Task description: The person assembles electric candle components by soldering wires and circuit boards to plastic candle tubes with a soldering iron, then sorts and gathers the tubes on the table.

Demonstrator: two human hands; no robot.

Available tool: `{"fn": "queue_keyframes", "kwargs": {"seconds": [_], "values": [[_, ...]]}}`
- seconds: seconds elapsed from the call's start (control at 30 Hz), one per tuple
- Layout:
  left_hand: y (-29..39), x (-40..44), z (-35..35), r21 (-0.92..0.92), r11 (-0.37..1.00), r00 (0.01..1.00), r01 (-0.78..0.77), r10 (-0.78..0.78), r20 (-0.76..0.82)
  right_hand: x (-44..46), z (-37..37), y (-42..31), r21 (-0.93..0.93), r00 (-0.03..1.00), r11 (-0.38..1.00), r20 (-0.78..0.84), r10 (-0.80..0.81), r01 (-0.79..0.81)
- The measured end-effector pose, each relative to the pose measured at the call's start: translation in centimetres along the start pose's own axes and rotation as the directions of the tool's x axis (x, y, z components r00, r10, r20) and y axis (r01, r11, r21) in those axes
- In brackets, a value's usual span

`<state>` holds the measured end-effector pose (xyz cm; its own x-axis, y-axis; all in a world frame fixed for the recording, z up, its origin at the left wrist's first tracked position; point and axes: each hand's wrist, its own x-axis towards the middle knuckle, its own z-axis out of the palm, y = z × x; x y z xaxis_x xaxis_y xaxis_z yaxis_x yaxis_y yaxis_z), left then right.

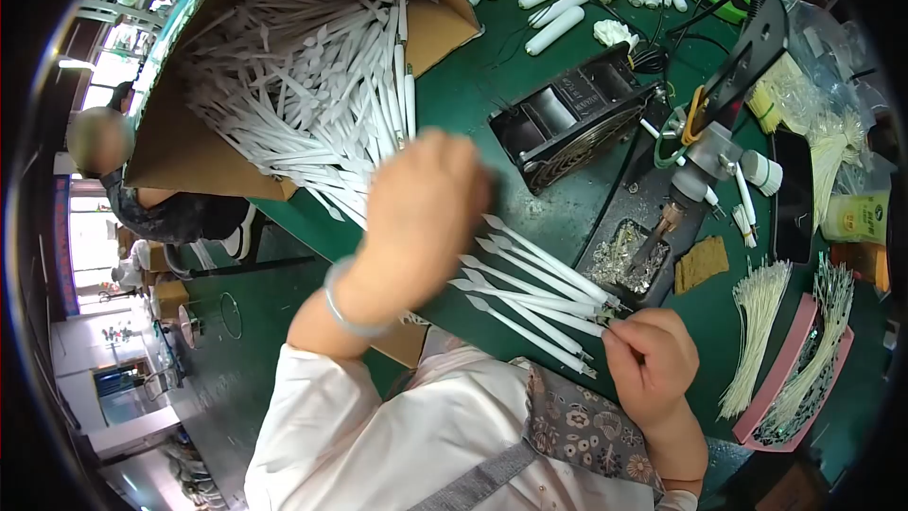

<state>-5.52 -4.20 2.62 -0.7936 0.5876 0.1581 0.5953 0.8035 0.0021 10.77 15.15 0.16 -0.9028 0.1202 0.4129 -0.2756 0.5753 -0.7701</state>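
Several slim white sticks with flame-shaped tips, like electric taper candles (pixel 530 298), lie side by side on the green table in front of me. Their other ends show small metal or wire bits. My right hand (pixel 651 360) is closed, thumb and finger pinched at the wired end of one of these sticks. My left hand (pixel 426 213), blurred by motion, is over the table beside the open edge of a cardboard box (pixel 189 166). Its fingers are hidden, so what it holds does not show. Many similar white sticks (pixel 303 66) fill the box.
A black fan (pixel 572 114) stands behind the sticks. A soldering stand (pixel 705 156) has a tray of solder scraps (pixel 624 260) below it. At right are a brown sponge (pixel 701 265), bundled wires (pixel 757 336) and a pink tray (pixel 771 407). Another person (pixel 161 213) is at left.
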Motion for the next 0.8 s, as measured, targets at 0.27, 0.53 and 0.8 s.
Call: {"fn": "queue_keyframes", "kwargs": {"seconds": [0.27,0.53,0.8], "values": [[-7.5,5.6,5.0,0.207,0.957,0.978,0.204,-0.21,0.01,-0.1,0.7,0.3,-0.146,0.998,0.988,0.018,0.057,-0.054],[-6.1,2.6,0.5,-0.596,0.746,0.925,0.297,-0.381,-0.016,0.0,0.1,0.8,-0.168,1.0,0.986,0.0,-0.015,0.015],[1.4,-5.3,-1.5,-0.963,0.065,0.951,0.263,0.154,0.27,0.4,-0.6,-0.8,0.065,0.996,0.994,0.036,-0.085,0.083]]}}
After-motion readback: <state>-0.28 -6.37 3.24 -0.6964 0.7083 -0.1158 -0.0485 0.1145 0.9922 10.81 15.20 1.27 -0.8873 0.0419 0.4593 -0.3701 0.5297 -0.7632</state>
